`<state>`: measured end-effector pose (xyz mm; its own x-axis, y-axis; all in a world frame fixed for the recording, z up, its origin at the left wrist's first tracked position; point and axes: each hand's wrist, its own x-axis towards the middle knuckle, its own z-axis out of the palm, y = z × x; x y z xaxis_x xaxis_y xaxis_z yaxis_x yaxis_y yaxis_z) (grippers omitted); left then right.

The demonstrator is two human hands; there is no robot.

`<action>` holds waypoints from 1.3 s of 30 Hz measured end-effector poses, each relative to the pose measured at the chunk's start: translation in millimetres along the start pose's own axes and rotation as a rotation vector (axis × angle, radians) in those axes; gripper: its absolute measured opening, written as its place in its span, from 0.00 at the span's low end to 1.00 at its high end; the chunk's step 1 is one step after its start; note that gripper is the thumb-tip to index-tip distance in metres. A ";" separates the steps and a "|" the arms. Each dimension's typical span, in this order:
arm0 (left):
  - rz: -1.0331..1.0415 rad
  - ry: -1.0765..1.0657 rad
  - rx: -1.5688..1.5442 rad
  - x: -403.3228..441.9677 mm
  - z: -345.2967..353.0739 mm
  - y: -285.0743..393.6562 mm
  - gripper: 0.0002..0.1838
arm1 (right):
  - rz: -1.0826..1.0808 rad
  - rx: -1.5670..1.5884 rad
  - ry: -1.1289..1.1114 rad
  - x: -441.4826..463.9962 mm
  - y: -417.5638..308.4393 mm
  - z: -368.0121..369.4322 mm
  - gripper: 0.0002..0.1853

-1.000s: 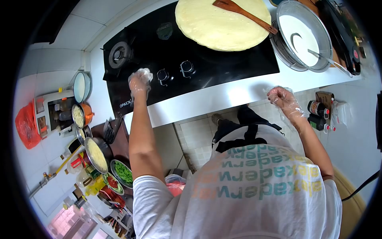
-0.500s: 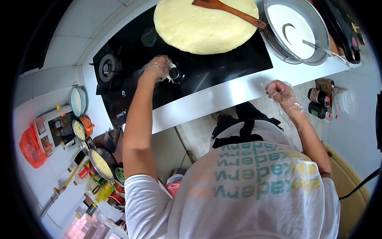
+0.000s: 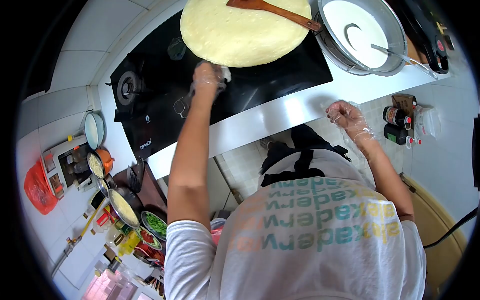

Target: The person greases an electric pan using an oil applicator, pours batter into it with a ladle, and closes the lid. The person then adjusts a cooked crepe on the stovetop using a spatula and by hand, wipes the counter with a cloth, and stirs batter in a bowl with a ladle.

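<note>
My left hand (image 3: 207,79), in a clear plastic glove, is closed round a crumpled white cloth (image 3: 226,74); only part of the cloth shows. It is over the black glass stove top (image 3: 260,95), close to the near edge of a large round pale-yellow pancake (image 3: 245,37). A wooden spatula (image 3: 275,10) lies across the pancake. My right hand (image 3: 347,117), gloved too, hangs in front of the counter edge with its fingers curled in and nothing visible in them.
At right stands a metal pot (image 3: 400,37) of white batter with a ladle (image 3: 395,51) in it. A burner (image 3: 128,88) is at the stove's left. Dark bottles (image 3: 395,117) stand low at right. Pans of food, such as shredded yellow strips (image 3: 124,209), line the left side.
My left hand with the white cloth has moved from beside the stove knob toward the pancake's near edge. My right hand stays curled in about the same place. The view has shifted slightly.
</note>
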<state>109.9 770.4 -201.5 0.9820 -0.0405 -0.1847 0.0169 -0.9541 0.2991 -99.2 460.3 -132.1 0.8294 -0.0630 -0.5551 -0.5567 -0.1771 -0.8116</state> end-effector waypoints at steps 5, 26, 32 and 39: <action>0.269 0.133 0.021 -39.9 37.3 48.6 0.09 | -0.019 0.071 -0.004 -5.1 -0.3 -3.3 0.09; 0.306 0.294 0.472 -96.3 43.5 19.0 0.06 | -0.048 -0.015 -0.036 -7.6 -7.3 -8.2 0.08; 0.596 0.280 -0.178 -148.2 75.6 56.4 0.05 | -0.048 -0.023 0.016 -12.6 -4.6 -21.0 0.08; 0.620 0.375 -0.024 -134.0 116.6 97.2 0.10 | 0.000 0.044 0.115 -22.6 25.4 -44.6 0.07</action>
<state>-42.0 648.4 -256.8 0.8106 -0.4639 0.3574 -0.5644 -0.7816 0.2657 -129.9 413.5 -132.0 0.8277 -0.1756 -0.5330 -0.5565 -0.1340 -0.8200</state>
